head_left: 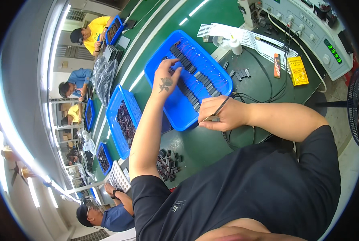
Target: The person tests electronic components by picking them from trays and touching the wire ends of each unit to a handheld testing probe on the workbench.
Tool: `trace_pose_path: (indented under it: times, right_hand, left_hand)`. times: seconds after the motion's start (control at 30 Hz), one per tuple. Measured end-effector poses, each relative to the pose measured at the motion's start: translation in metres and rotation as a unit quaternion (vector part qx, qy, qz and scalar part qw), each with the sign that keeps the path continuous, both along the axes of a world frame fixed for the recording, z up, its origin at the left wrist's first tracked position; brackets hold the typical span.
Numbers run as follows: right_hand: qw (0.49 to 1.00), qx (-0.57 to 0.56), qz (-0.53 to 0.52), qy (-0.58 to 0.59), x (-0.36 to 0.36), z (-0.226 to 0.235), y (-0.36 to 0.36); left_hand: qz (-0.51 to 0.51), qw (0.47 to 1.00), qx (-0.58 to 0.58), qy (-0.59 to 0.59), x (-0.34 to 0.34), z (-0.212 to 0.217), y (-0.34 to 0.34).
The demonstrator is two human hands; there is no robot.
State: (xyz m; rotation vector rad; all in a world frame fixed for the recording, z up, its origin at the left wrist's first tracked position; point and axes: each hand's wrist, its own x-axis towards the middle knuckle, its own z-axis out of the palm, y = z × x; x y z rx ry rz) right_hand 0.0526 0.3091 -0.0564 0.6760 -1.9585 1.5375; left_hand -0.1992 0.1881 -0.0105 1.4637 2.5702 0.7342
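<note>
My left hand reaches over the large blue tray, its index finger and thumb apart beside the rows of small black rectangular parts with thin purplish wires. I see nothing held in it, though its fingertips partly hide the parts there. My right hand is closed at the tray's near right edge. Its fingers grip a thin dark, probe-like stick; the exact kind is unclear. More black parts lie in slanting rows between the hands.
Loose black parts lie near my left elbow. Left stands a blue basket of dark parts. To the right are a white bottle, yellow box, orange lighter, black cables and a bench instrument. Co-workers sit along the line.
</note>
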Motion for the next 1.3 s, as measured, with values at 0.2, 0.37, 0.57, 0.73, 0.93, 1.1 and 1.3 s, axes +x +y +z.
trace_pose_path:
  times: [0.2, 0.37, 0.57, 0.73, 0.93, 1.1, 1.3]
  right_hand:
    - [1.000, -0.003, 0.018, -0.019, 0.000, -0.002, 0.002]
    - [1.000, -0.004, 0.017, -0.016, 0.001, -0.003, 0.001]
    - [0.999, -0.010, 0.018, -0.031, 0.001, -0.003, 0.002]
    - [0.999, -0.025, 0.010, -0.026, -0.001, -0.007, -0.001]
    - [0.999, -0.028, -0.002, -0.019, -0.002, -0.011, -0.002]
    - [1.000, -0.028, -0.013, -0.001, -0.004, -0.014, -0.003]
    - [1.000, -0.015, -0.013, -0.008, -0.004, -0.014, -0.002]
  left_hand:
    - [0.023, 0.999, -0.008, 0.030, -0.001, -0.015, 0.019]
    - [0.051, 0.998, -0.033, 0.027, -0.002, -0.017, 0.023]
    - [0.069, 0.996, -0.055, 0.002, 0.000, -0.012, 0.026]
    - [0.065, 0.996, -0.055, 0.008, 0.000, -0.013, 0.028]
    - [0.072, 0.992, -0.100, 0.016, -0.003, -0.008, 0.032]
    - [0.067, 0.991, -0.116, 0.021, -0.008, -0.006, 0.035]
    - [0.026, 0.996, -0.087, 0.016, -0.016, -0.010, 0.036]
